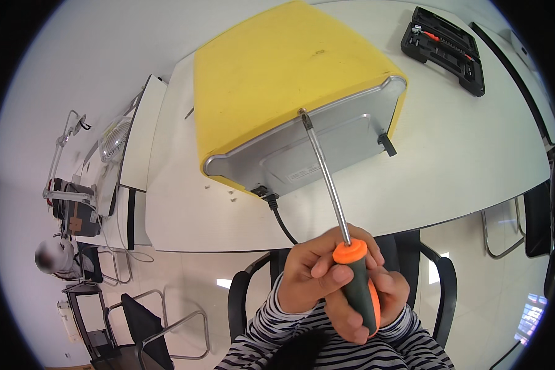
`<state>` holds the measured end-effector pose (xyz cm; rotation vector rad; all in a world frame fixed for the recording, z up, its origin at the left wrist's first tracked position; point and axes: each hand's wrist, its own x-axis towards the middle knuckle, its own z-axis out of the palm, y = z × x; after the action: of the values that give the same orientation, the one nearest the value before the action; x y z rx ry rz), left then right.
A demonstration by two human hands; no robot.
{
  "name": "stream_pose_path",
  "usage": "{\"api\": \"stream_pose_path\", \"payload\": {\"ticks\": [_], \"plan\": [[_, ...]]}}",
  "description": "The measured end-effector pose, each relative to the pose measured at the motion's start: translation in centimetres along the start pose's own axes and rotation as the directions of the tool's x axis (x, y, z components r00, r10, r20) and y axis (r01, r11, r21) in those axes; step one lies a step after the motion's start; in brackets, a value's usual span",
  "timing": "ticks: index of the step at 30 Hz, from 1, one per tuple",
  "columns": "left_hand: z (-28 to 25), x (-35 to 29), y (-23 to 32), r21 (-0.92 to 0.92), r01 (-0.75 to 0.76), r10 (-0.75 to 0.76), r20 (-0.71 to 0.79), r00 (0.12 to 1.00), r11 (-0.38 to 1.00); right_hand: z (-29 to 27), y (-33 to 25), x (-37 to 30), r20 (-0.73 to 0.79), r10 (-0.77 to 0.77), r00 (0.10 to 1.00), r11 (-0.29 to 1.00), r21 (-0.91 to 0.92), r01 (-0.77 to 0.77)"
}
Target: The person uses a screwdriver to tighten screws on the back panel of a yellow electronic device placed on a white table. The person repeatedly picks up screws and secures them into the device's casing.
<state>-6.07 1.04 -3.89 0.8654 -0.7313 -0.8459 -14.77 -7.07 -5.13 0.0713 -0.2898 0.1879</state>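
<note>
A screwdriver [331,182] with a long metal shaft and a dark green and orange handle points up and away from me. Both hands close around its handle: my left hand [307,269] near the orange collar, my right hand [393,296] on the other side. The tip meets a screw [302,111] at the edge of a large yellow casing [290,58]; how far it sits in the screw head is too small to tell. A grey metal panel [327,148] forms the near side of this appliance, which lies on a white table [462,154].
A black power cord [282,223] runs from the panel toward my lap. Several small pieces [232,192] lie left of it. At the far right is an open black tool case [444,49]. Black chairs [143,327], a fan [114,139] and another person [58,259] are around.
</note>
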Motion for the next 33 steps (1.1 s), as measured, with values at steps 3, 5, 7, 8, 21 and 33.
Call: {"api": "stream_pose_path", "payload": {"ticks": [3,5,7,8,21,33], "plan": [[0.3,0.2,-1.5,-0.202,-0.136,0.155,0.081,0.985,0.97,-0.4,1.5,-0.3,0.201,-0.079,0.976,0.991,0.12,0.056],[0.3,0.0,-2.1,-0.26,-0.141,0.167,0.082,0.982,0.955,-0.5,1.1,-0.4,0.173,-0.027,0.985,0.999,0.03,0.022],[0.2,0.1,-2.0,-0.232,-0.106,0.128,0.079,0.989,0.967,0.5,0.6,-0.7,0.025,-0.047,0.999,0.986,-0.162,0.051],[0.2,0.0,-2.0,-0.218,-0.09,0.109,0.076,0.991,0.972,0.9,0.4,-0.8,-0.049,-0.056,0.997,0.966,-0.255,0.041],[0.9,-0.1,1.0,0.29,0.003,0.069,-0.24,0.968,0.957,1.3,2.3,-0.2,-0.193,-0.564,0.803,0.672,-0.672,0.311],[0.5,-0.1,-0.7,-0.259,-0.051,0.045,-0.028,0.999,0.965,-0.5,2.8,0.0,0.252,-0.598,0.761,0.411,-0.718,0.561]]}}
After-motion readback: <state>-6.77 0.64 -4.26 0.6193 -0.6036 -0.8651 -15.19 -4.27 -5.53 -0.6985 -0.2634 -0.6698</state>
